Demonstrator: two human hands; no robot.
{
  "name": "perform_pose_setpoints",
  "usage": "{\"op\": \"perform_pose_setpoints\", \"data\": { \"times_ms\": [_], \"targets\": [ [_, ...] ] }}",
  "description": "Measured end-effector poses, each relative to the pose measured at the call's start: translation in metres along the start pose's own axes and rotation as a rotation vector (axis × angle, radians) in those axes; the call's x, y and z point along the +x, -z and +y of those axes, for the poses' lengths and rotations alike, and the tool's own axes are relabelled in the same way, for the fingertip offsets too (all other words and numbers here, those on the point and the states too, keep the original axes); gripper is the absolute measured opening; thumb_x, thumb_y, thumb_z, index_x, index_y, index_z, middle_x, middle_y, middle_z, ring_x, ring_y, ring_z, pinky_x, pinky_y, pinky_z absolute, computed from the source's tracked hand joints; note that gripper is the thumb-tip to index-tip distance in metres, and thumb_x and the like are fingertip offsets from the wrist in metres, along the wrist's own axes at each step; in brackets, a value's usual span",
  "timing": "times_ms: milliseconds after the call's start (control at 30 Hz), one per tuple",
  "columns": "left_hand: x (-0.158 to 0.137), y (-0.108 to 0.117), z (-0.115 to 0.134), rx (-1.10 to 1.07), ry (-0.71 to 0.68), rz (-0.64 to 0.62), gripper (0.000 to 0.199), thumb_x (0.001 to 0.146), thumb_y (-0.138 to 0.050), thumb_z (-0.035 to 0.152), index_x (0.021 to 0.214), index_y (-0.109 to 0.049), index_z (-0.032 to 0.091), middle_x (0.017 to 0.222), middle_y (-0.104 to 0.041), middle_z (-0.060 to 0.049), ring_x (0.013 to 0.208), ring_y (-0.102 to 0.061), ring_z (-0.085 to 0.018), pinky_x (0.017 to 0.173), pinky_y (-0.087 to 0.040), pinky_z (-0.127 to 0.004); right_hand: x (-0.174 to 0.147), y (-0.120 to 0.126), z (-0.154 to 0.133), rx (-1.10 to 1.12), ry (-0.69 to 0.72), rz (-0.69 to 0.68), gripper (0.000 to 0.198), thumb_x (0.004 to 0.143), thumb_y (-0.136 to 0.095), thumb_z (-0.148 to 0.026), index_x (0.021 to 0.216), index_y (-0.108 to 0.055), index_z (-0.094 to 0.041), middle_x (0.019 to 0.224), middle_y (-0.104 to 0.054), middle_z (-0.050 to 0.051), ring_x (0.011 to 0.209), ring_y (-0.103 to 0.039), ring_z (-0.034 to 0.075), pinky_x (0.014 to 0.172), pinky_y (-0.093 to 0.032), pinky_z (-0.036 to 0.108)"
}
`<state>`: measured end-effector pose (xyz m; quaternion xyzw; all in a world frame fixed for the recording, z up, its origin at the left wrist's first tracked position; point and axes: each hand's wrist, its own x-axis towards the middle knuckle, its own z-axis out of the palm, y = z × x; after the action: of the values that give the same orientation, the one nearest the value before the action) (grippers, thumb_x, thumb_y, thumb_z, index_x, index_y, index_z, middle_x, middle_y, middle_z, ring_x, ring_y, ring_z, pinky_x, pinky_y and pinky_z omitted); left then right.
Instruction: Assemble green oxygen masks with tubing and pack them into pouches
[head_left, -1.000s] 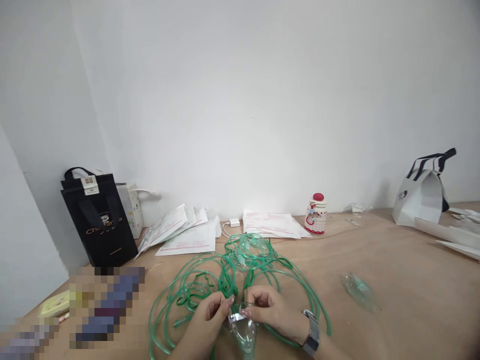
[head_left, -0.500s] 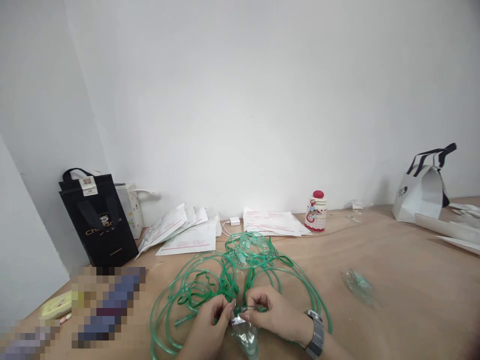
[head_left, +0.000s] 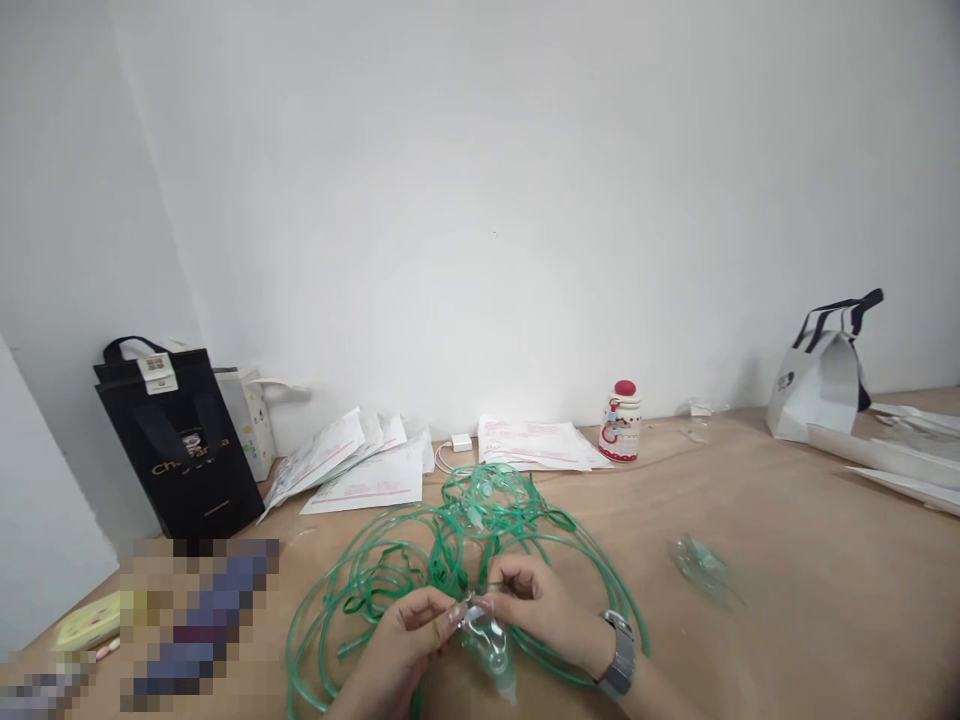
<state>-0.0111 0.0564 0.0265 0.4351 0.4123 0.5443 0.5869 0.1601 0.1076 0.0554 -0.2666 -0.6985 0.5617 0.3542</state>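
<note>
A clear, green-tinted oxygen mask [head_left: 491, 660] hangs tilted between my hands at the front of the table. My left hand [head_left: 412, 630] pinches its upper edge from the left, thumb and forefinger together near a shiny strip. From the right, my right hand [head_left: 536, 605], with a watch on the wrist, grips the same edge between thumb and fingers. The fingertips nearly meet and partly hide the rim. Around and behind the hands lie loops of green tubing [head_left: 600, 570], with green straps and another clear mask part [head_left: 487, 487] at the far end.
White paper packets [head_left: 367, 485] and more packets [head_left: 536, 445] lie by the wall. A red-capped bottle [head_left: 620, 425] stands beside them. At left are a black bag [head_left: 187, 450] and a yellow case [head_left: 86, 620]. A small clear green piece [head_left: 701, 570] and a white bag [head_left: 814, 390] are rightward.
My fingertips have drawn closer together on the mask's upper edge, and the mask has tilted slightly. The whole view has shifted a little, so things appear further left.
</note>
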Motion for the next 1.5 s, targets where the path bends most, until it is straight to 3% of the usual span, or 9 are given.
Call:
{"op": "perform_pose_setpoints", "data": {
  "times_ms": [200, 333, 400, 533, 833, 1067, 1200, 1500],
  "targets": [
    [-0.001, -0.002, 0.001, -0.084, 0.062, -0.023, 0.026, 0.060, -0.073, 0.038, 0.070, -0.069, 0.014, 0.064, -0.064, -0.003, 0.064, -0.053, -0.014, 0.057, -0.032, -0.023, -0.001, -0.003, -0.001, 0.148, -0.010, 0.022, 0.034, 0.062, -0.070, -0.041, 0.060, -0.047, -0.015, 0.056, -0.045, -0.004, 0.054, -0.038, 0.009, 0.051, -0.027, 0.022],
    [-0.006, -0.006, 0.010, -0.286, 0.150, -0.069, 0.025, 0.065, -0.069, 0.040, 0.075, -0.069, 0.016, 0.078, -0.068, -0.006, 0.072, -0.060, -0.017, 0.063, -0.038, -0.025, -0.001, -0.005, -0.003, 0.282, -0.036, 0.072, 0.033, 0.061, -0.073, -0.037, 0.059, -0.049, -0.014, 0.056, -0.047, -0.004, 0.054, -0.038, 0.008, 0.051, -0.026, 0.021],
    [-0.009, -0.007, 0.013, -0.340, 0.209, -0.108, 0.024, 0.066, -0.070, 0.037, 0.074, -0.069, 0.014, 0.076, -0.069, -0.007, 0.071, -0.062, -0.016, 0.066, -0.039, -0.025, -0.002, -0.005, -0.004, 0.333, -0.042, 0.079, 0.033, 0.061, -0.073, -0.036, 0.058, -0.049, -0.014, 0.055, -0.046, -0.004, 0.053, -0.038, 0.008, 0.051, -0.026, 0.021],
    [-0.013, -0.008, 0.015, -0.312, 0.300, -0.141, 0.026, 0.062, -0.072, 0.038, 0.066, -0.069, 0.013, 0.064, -0.065, -0.004, 0.060, -0.057, -0.011, 0.057, -0.036, -0.021, -0.002, -0.001, -0.004, 0.352, -0.064, 0.008, 0.034, 0.061, -0.073, -0.036, 0.056, -0.047, -0.014, 0.052, -0.045, -0.005, 0.049, -0.034, 0.007, 0.048, -0.022, 0.021],
    [-0.001, -0.002, 0.004, -0.107, 0.095, -0.080, 0.031, 0.058, -0.073, 0.040, 0.051, -0.062, 0.012, 0.050, -0.051, 0.001, 0.051, -0.035, -0.009, 0.052, -0.024, -0.023, 0.000, 0.010, -0.008, 0.045, -0.035, -0.068, 0.039, 0.059, -0.071, -0.043, 0.053, -0.043, -0.016, 0.050, -0.037, -0.007, 0.049, -0.030, 0.007, 0.047, -0.019, 0.022],
    [0.008, 0.002, -0.012, -0.001, 0.045, -0.017, 0.039, 0.054, -0.071, 0.050, 0.049, -0.053, 0.016, 0.048, -0.043, 0.004, 0.050, -0.031, -0.010, 0.050, -0.020, -0.024, 0.003, 0.011, 0.001, -0.053, -0.025, -0.081, 0.038, 0.062, -0.068, -0.043, 0.055, -0.041, -0.017, 0.053, -0.035, -0.007, 0.052, -0.030, 0.008, 0.048, -0.021, 0.021],
    [0.004, -0.001, -0.005, 0.058, -0.013, -0.020, 0.039, 0.051, -0.073, 0.049, 0.051, -0.054, 0.015, 0.047, -0.041, 0.005, 0.051, -0.030, -0.010, 0.051, -0.020, -0.024, 0.001, 0.009, -0.002, -0.079, -0.005, -0.090, 0.037, 0.066, -0.064, -0.044, 0.056, -0.041, -0.017, 0.054, -0.035, -0.006, 0.053, -0.030, 0.008, 0.049, -0.022, 0.022],
    [-0.005, -0.008, 0.016, 0.109, -0.098, 0.008, 0.035, 0.058, -0.070, 0.046, 0.052, -0.054, 0.015, 0.053, -0.045, 0.003, 0.057, -0.036, -0.012, 0.056, -0.027, -0.024, 0.001, 0.001, 0.004, -0.031, -0.007, -0.038, 0.035, 0.068, -0.062, -0.046, 0.061, -0.045, -0.017, 0.056, -0.039, -0.005, 0.055, -0.033, 0.009, 0.051, -0.025, 0.022]
  ]
}}
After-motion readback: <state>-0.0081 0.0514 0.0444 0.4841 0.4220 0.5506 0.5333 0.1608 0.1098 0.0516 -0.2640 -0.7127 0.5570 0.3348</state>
